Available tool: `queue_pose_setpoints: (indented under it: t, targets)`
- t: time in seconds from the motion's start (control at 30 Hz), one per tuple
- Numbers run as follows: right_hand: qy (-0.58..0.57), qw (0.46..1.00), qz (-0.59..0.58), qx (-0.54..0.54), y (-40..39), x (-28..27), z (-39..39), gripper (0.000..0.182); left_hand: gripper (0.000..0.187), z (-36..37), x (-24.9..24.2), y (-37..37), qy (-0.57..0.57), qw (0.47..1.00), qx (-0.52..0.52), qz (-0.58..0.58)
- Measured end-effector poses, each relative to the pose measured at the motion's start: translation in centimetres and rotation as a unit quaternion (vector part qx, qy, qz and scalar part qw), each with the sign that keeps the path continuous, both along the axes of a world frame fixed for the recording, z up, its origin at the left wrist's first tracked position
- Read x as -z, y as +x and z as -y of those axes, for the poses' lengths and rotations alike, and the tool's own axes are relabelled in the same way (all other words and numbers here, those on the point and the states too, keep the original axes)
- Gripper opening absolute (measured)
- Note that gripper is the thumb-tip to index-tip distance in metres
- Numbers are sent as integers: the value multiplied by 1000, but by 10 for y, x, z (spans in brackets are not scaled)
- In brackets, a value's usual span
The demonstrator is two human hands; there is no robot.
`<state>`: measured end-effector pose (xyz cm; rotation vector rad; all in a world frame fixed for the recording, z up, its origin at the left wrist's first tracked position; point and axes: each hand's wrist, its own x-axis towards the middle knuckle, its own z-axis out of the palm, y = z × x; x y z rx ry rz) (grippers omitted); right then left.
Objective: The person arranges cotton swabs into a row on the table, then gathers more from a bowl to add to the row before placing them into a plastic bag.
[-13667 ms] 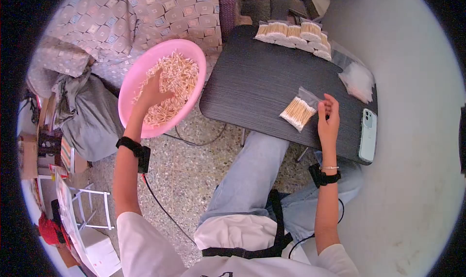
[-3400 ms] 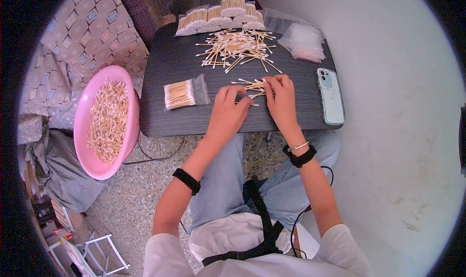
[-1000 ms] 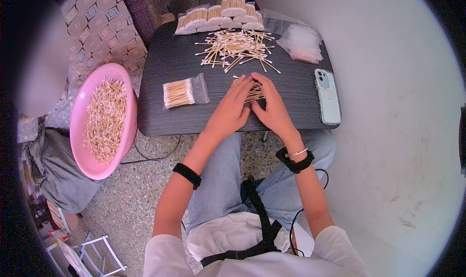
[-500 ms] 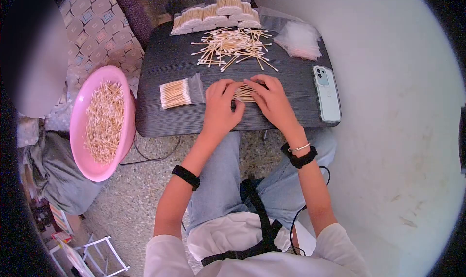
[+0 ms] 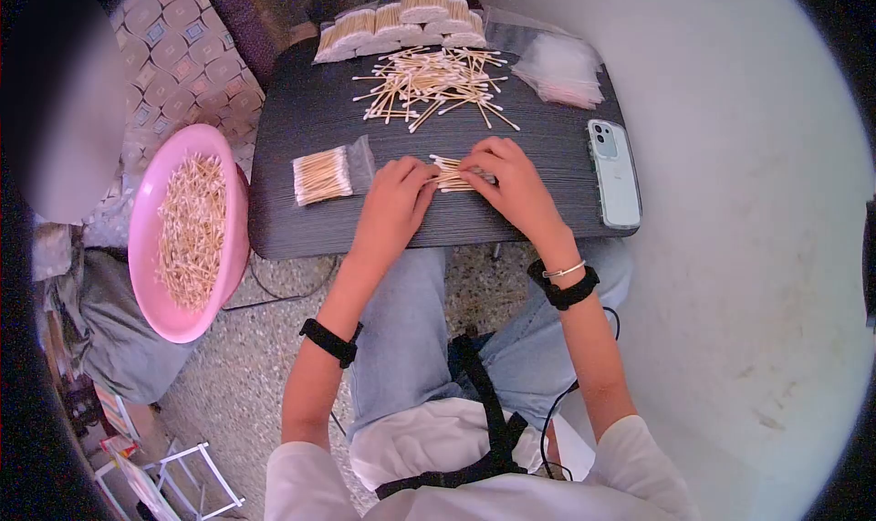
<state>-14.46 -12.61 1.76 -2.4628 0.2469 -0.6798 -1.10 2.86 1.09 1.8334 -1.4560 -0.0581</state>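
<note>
A small bundle of cotton swabs (image 5: 450,175) lies near the front of the dark table, between my two hands. My right hand (image 5: 513,185) covers the bundle's right end, with thumb and fingers closed around it. At the left end is my left hand (image 5: 398,197), its fingertips pinched together beside the white tips; whether a swab is between them is hidden. Left of that hand lies a clear bag filled with cotton swabs (image 5: 321,176), its flap towards my fingers. Beyond my hands, a loose pile of cotton swabs (image 5: 433,85) spreads across the table.
Filled swab bags (image 5: 388,24) are stacked at the table's (image 5: 301,234) back edge. Clear plastic bags (image 5: 561,69) lie at the back right, above a phone (image 5: 616,174). A pink basin (image 5: 235,238) of swabs stands on the left. A pale wall rises on the right.
My left hand has shifted slightly left, away from the bundle, uncovering its left tips. My right hand stays on the swabs. The view has shifted a little.
</note>
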Motion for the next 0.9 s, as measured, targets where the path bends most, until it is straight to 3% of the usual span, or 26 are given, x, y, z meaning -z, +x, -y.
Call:
queue_pose_setpoints:
  t: [0.67, 0.9]
  targets:
    - [-4, 1000, -11, 0, 0, -1, 1, 12, 18, 5, 2, 5, -1, 999, 29, 26]
    - [-50, 998, -31, 5, 4, -1, -1, 12, 27, 8, 9, 3, 17, 992, 20, 123]
